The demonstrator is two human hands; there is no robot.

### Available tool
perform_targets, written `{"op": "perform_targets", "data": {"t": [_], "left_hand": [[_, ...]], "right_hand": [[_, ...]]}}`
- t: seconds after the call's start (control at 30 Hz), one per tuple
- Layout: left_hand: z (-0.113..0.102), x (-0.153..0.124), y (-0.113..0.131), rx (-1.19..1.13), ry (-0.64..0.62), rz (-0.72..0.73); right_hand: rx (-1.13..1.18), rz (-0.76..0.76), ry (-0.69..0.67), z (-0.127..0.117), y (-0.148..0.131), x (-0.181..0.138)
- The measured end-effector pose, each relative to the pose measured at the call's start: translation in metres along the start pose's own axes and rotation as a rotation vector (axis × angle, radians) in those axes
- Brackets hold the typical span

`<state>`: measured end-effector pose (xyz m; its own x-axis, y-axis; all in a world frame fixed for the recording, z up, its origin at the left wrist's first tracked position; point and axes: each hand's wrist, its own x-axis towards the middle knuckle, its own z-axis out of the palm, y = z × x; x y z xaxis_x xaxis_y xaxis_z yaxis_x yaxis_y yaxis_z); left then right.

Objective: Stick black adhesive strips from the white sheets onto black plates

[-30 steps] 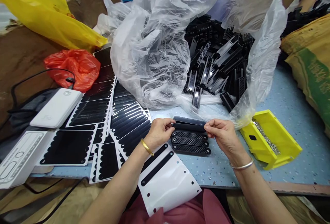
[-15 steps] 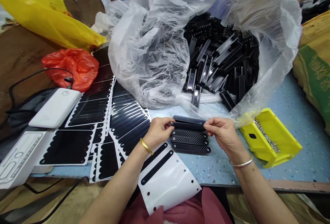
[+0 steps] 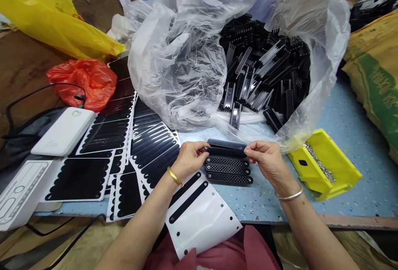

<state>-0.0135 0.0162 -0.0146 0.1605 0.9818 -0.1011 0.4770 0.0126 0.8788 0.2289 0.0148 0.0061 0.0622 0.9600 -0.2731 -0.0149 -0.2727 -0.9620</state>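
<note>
A long black strip (image 3: 226,152) is stretched between my two hands. My left hand (image 3: 192,157) pinches its left end, and my right hand (image 3: 265,157) pinches the right end. Just behind it, touching or nearly so, lies a smooth black bar (image 3: 226,143) with rounded ends. In front, several black bars with a diamond pattern (image 3: 228,169) lie side by side, a small metal dot at each end. By my left forearm is a white backing sheet (image 3: 207,224), reaching over the table edge to my lap, with black strips (image 3: 188,202) still stuck on it.
A clear plastic bag (image 3: 177,75) full of black plastic parts (image 3: 261,67) lies open at the back. To the right stands a yellow bin (image 3: 338,170) of small metal pieces. Sheets of black strips (image 3: 152,145), a white power bank (image 3: 64,131) and a red bag (image 3: 82,83) fill the left.
The whole view has shifted slightly. Both hands keep the same pinch on the strip, and nothing else has visibly moved.
</note>
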Motion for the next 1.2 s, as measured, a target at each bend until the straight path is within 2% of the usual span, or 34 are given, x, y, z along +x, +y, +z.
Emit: {"op": "perform_targets", "data": {"t": [0.43,1.2], "left_hand": [[-0.0015,0.0030,-0.0071,0.009,-0.008,0.033],[0.0026,0.0059,0.0020,-0.003,0.014,0.030]], "right_hand": [[-0.009,-0.008,-0.005,-0.0008,-0.0002,0.0003],[-0.026,0.018,0.030,0.0014,-0.0026,0.0030]]}}
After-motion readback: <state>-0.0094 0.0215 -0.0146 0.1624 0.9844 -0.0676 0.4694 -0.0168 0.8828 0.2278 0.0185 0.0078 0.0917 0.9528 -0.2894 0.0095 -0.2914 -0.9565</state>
